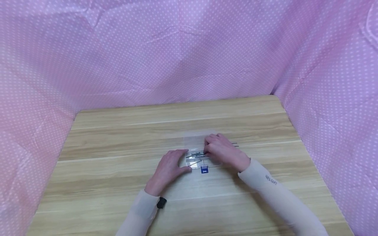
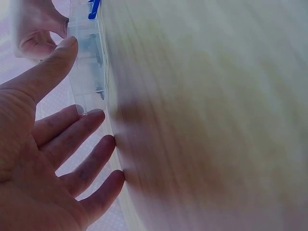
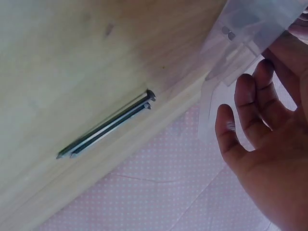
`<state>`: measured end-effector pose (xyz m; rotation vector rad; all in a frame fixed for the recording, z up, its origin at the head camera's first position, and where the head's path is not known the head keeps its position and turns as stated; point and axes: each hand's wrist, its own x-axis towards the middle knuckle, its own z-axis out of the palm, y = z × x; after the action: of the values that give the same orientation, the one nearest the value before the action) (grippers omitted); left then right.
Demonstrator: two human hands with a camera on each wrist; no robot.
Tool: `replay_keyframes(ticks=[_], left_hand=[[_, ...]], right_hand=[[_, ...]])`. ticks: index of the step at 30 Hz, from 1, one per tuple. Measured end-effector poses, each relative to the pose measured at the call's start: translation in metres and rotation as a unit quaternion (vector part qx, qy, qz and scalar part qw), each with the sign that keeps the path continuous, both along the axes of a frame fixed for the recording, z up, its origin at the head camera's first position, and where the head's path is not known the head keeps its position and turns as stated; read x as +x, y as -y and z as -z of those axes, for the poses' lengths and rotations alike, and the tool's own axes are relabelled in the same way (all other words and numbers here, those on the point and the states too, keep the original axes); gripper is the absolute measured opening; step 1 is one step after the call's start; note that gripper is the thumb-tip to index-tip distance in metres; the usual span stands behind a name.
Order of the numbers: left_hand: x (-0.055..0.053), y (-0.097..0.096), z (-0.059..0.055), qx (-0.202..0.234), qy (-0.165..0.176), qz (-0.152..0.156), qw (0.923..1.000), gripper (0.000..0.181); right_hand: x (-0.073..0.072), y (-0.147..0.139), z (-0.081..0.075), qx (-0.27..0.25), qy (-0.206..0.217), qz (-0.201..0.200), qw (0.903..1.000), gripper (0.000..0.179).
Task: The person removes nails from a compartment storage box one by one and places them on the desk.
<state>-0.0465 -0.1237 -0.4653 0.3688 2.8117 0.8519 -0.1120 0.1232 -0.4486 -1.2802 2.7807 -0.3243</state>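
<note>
A clear plastic box (image 1: 197, 168) with a blue latch (image 1: 204, 169) lies on the table, its see-through lid (image 1: 192, 141) laid back. Several nails (image 1: 196, 155) lie in the rear compartment, and one nail (image 1: 195, 163) slants in the front one. My left hand (image 1: 169, 167) grips the box's left end, thumb at the front wall and fingers at the rear corner. Over the right part of the box, my right hand (image 1: 222, 150) bends its fingers downward; its thumb and index tips are hidden, so anything between them cannot be seen.
Two long nails (image 3: 108, 126) lie side by side on the wooden table (image 1: 118, 144), just right of my right hand. Pink dotted cloth (image 1: 177, 65) hangs behind the table and along its sides.
</note>
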Motion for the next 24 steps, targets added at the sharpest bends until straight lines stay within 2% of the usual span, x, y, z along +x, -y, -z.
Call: replay_keyframes(ticks=[10, 17, 24], left_hand=[[-0.001, -0.001, 0.0, -0.001, 0.004, 0.002, 1.0, 0.073], [-0.001, -0.001, 0.001, -0.003, -0.002, 0.008, 1.0, 0.074], [-0.001, 0.0, 0.002, 0.001, 0.001, 0.0, 1.0, 0.074]], right_hand=[[-0.001, -0.003, 0.003, 0.013, -0.004, -0.002, 0.9999, 0.003], [0.002, -0.008, 0.004, -0.033, -0.002, -0.008, 0.9994, 0.003], [0.005, -0.013, 0.007, -0.061, -0.019, 0.003, 0.9979, 0.006]])
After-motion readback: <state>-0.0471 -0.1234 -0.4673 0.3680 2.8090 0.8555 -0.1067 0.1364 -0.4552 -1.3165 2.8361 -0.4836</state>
